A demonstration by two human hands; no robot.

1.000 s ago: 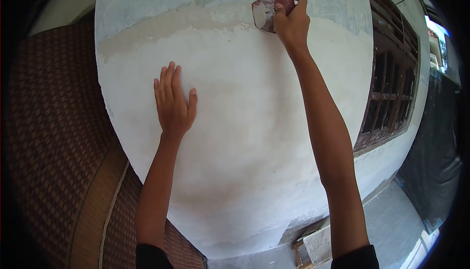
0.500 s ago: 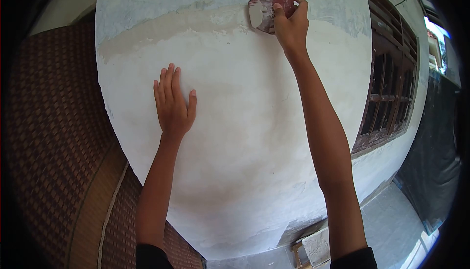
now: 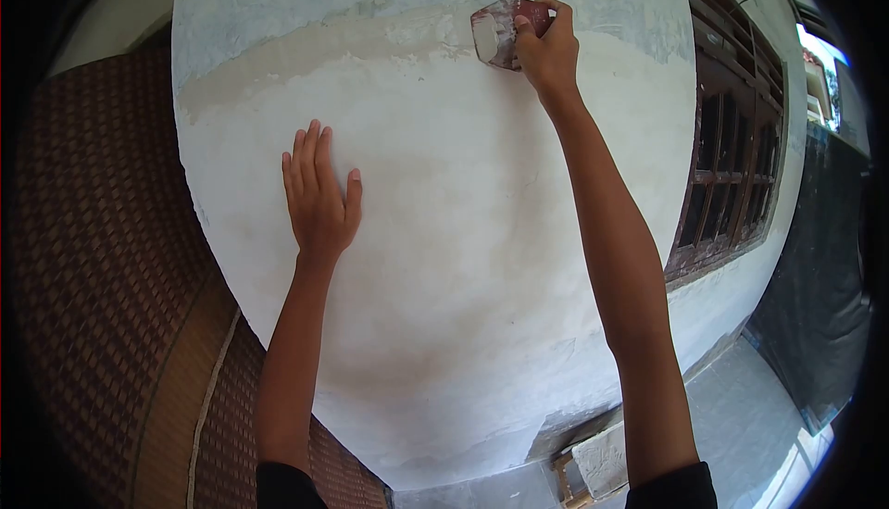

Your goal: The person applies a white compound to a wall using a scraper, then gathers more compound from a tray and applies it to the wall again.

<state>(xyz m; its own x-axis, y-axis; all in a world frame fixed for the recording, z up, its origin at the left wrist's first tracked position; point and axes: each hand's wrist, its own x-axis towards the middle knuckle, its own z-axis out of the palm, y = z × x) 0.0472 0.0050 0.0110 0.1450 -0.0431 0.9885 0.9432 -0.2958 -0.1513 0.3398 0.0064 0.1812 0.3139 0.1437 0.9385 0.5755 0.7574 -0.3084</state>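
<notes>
My right hand [image 3: 553,55] grips a dark red putty scraper [image 3: 497,35] by its right end, thumb on the near face. Pale filler is smeared over the scraper's left part, and it is held at the upper wall. A greyish-beige band of filler [image 3: 306,50] runs leftward from it, between bluish-grey paint above and white wall [image 3: 444,231] below. My left hand [image 3: 319,199] lies flat against the white surface, lower and to the left, fingers stretched out and thumb apart, holding nothing.
Woven brown matting [image 3: 102,203] stands along the left side. To the right is a brown wooden window [image 3: 732,157] with panes, then a dark sheet [image 3: 810,268]. A wooden piece with a pale slab [image 3: 602,463] sits on the grey floor [image 3: 741,416] below.
The view has shifted slightly, moving the wall a little left in frame. The scraper and my right hand sit slightly lower in view. Both hands keep the same hold and pose.
</notes>
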